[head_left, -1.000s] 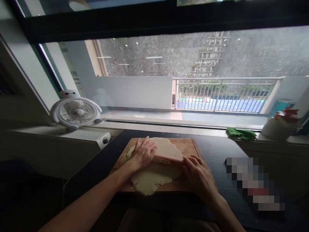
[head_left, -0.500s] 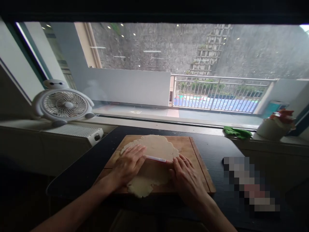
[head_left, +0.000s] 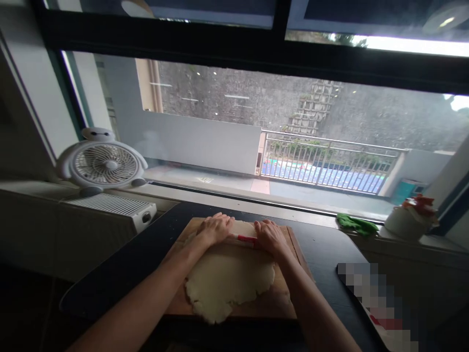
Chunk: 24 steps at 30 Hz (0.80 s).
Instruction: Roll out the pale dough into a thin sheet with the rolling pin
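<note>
Pressing on the pin [head_left: 247, 239], the left grip [head_left: 216, 229] and right grip [head_left: 270, 235] lie over it on either side of its red label, fingers close together; whether they curl beneath, I cannot tell. The pin crosses the dough [head_left: 230, 276] toward the far edge of the board [head_left: 267, 307]. Rolling seems the step in hand; the next move likely calls for even pressure. The dough is pale, smooth, flat and ragged-rimmed, one lobe reaching the wooden board's near edge. Beneath the board spreads the black tabletop [head_left: 322, 249].
</note>
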Available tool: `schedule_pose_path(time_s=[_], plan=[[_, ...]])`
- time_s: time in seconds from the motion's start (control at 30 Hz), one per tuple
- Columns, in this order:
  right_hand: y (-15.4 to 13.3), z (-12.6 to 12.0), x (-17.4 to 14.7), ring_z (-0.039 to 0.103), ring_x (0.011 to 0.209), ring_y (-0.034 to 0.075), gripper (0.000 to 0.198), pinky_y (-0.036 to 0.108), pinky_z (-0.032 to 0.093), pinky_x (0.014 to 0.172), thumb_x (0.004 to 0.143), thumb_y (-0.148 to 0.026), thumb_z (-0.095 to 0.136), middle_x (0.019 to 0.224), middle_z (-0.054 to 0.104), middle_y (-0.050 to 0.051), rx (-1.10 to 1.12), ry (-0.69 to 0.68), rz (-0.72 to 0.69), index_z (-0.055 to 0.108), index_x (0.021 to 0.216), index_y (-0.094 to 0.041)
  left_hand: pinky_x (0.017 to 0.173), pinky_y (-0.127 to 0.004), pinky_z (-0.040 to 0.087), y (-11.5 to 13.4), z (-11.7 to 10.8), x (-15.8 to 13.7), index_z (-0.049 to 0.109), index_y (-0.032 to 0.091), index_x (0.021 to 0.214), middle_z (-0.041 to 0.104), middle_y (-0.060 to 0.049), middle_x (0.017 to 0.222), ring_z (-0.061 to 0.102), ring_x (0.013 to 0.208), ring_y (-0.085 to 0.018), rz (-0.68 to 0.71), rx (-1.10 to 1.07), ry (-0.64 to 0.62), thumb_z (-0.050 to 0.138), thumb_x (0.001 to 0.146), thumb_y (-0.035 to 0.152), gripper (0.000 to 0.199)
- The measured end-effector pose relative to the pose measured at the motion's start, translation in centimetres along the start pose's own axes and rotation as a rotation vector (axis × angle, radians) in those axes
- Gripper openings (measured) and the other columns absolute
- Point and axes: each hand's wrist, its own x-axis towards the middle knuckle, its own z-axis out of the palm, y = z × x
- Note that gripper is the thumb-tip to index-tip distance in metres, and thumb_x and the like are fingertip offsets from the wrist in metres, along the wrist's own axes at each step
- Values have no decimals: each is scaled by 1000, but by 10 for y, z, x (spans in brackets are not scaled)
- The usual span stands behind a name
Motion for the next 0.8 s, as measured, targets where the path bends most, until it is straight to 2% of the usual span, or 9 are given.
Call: schedule_pose_path(time_s=[0.1, 0.2, 0.3, 0.4, 0.53, 0.63, 0.7, 0.8], plan=[[-10, 0, -51, 48, 117, 20, 37, 39, 36, 99, 97, -31, 27, 120, 58, 9, 25, 20, -99, 57, 116, -19, 105, -37, 31, -6, -6, -55, 63, 23, 110, 62, -5, 118, 50, 117, -21, 110, -8, 53, 34, 92, 31, 35], [-13, -5, -109, 31, 132, 20, 44, 40, 26, 107, 94, -27, 32, 142, 39, 7, 51, 2, -271, 35, 138, -20, 109, -39, 26, -12, -19, -117, 51, 27, 127, 55, -2, 129, 44, 124, -20, 252, -47, 69, 30, 94, 31, 39], [-10, -11, -134, 22, 136, 19, 51, 40, 22, 110, 94, -29, 32, 148, 27, 4, 57, -42, -408, 22, 144, -21, 111, -39, 23, -14, -29, -148, 34, 28, 139, 42, 0, 141, 36, 130, -18, 307, -44, 2, 30, 95, 31, 45], [-6, -7, -111, 25, 134, 20, 49, 41, 20, 110, 94, -35, 34, 144, 35, 6, 25, -50, -329, 30, 141, -19, 112, -44, 18, -16, -22, -130, 32, 23, 141, 37, -4, 144, 30, 134, -21, 278, 2, 16, 33, 93, 36, 49], [0, 4, -38, 40, 124, 22, 39, 45, 29, 101, 94, -38, 33, 130, 51, 9, -18, -2, -171, 50, 125, -22, 110, -51, 15, -17, -1, -55, 41, 23, 136, 39, -7, 142, 26, 135, -26, 186, 27, -10, 34, 91, 47, 51], [6, 9, 4, 52, 109, 22, 36, 44, 37, 91, 95, -34, 28, 110, 62, 10, -37, -1, -102, 59, 109, -23, 108, -54, 17, -13, 9, -6, 53, 24, 125, 50, -7, 134, 32, 132, -26, 77, 34, -1, 32, 93, 40, 42], [6, 10, 13, 53, 107, 23, 39, 44, 38, 89, 96, -34, 25, 107, 62, 11, -41, 2, -77, 61, 106, -21, 107, -54, 19, -10, 12, 5, 59, 23, 116, 56, -7, 127, 38, 128, -26, 40, 37, 14, 31, 94, 34, 38], [1, 8, -7, 46, 117, 22, 42, 44, 35, 94, 96, -38, 22, 118, 58, 9, -23, 7, -104, 56, 115, -24, 106, -50, 25, -9, 11, -16, 61, 22, 112, 59, -7, 123, 45, 122, -25, 95, 20, 67, 34, 92, 33, 35]])
